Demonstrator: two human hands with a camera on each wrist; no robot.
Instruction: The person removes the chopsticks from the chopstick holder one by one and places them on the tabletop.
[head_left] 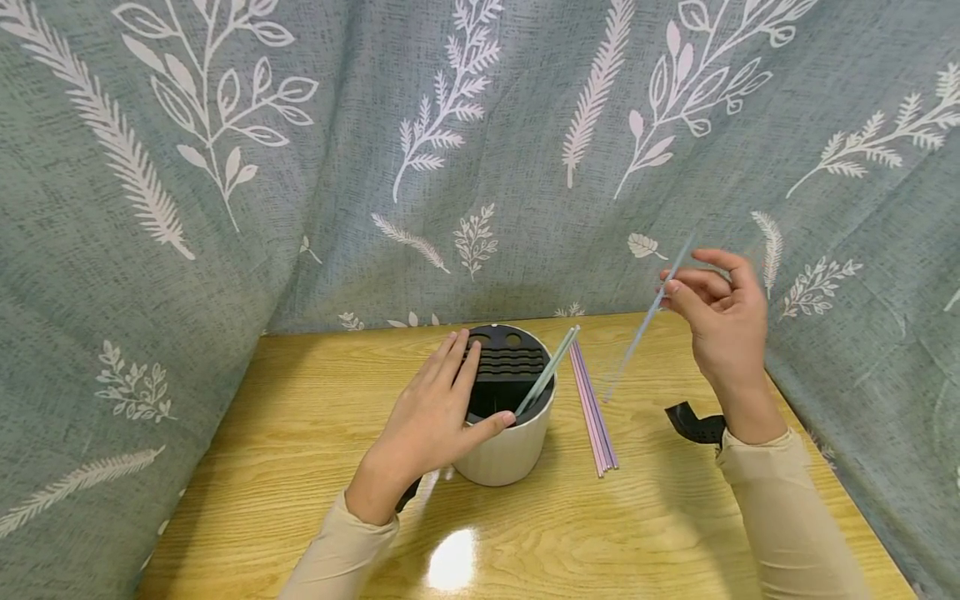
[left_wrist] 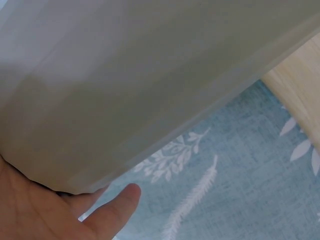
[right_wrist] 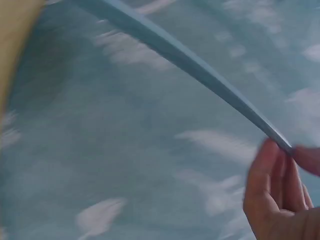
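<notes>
My right hand (head_left: 731,321) pinches a thin, translucent blue straw (head_left: 647,325) between thumb and fingertips. It slants down to the left, raised over the table. In the right wrist view the straw (right_wrist: 200,72) runs from the fingertips to the upper left. My left hand (head_left: 435,408) rests with extended fingers across the black lid (head_left: 517,360) of a ribbed white pot (head_left: 501,462). Its thumb lies along the near rim. Two pale green straws (head_left: 551,367) lean out of the lid's opening. The left wrist view is filled mostly by the pot's wall (left_wrist: 150,75).
Several pink and purple straws (head_left: 592,417) lie in a bundle on the wooden table (head_left: 315,417), just right of the pot. A blue-green leaf-patterned cloth (head_left: 337,167) hangs behind and at both sides. Black wrist straps (head_left: 693,423) sit at the cuffs.
</notes>
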